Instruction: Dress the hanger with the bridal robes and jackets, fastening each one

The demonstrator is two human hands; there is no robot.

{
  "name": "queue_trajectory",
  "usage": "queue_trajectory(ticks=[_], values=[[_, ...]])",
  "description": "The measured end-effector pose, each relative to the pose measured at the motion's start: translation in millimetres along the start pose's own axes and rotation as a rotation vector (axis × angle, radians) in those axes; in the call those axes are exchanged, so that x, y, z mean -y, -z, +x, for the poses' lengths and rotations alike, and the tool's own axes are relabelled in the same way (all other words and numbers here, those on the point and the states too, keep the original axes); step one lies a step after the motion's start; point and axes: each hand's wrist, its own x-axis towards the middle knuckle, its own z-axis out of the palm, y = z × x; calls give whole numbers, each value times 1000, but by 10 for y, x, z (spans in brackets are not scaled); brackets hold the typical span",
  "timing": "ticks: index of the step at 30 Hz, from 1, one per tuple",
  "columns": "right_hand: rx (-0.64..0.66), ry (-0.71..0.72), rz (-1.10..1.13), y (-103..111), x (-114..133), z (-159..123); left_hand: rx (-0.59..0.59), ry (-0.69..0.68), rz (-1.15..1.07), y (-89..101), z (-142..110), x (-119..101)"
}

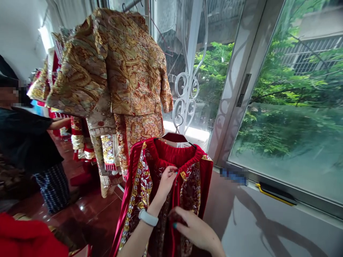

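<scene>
A red velvet jacket [187, 185] with gold and silver embroidery hangs on a dark red hanger [175, 136] in front of me. My left hand [166, 180], with a white watch on its wrist, pinches the jacket's front edge just below the collar. Lower down, my right hand [197, 230] grips the front opening of the same jacket. A gold and red embroidered jacket and skirt [128, 78] hang higher up behind it.
More embroidered garments [59, 71] hang in a row to the left. A person in a black top [24, 139] stands at the left and reaches toward them. A large window [289, 107] with a white scrolled grille [187, 85] fills the right side. Red cloth [26, 237] lies at the bottom left.
</scene>
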Motion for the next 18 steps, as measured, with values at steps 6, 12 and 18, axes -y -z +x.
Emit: queue_trajectory(ticks=[6, 12, 18], values=[[-377, -73, 115, 411, -86, 142, -16, -335, 800, 83, 50, -11], [-571, 27, 97, 374, -239, 669, 51, -394, 677, 98, -519, 470], [-847, 25, 127, 305, -545, 931, 205, -99, 577, 455, -1120, 786]])
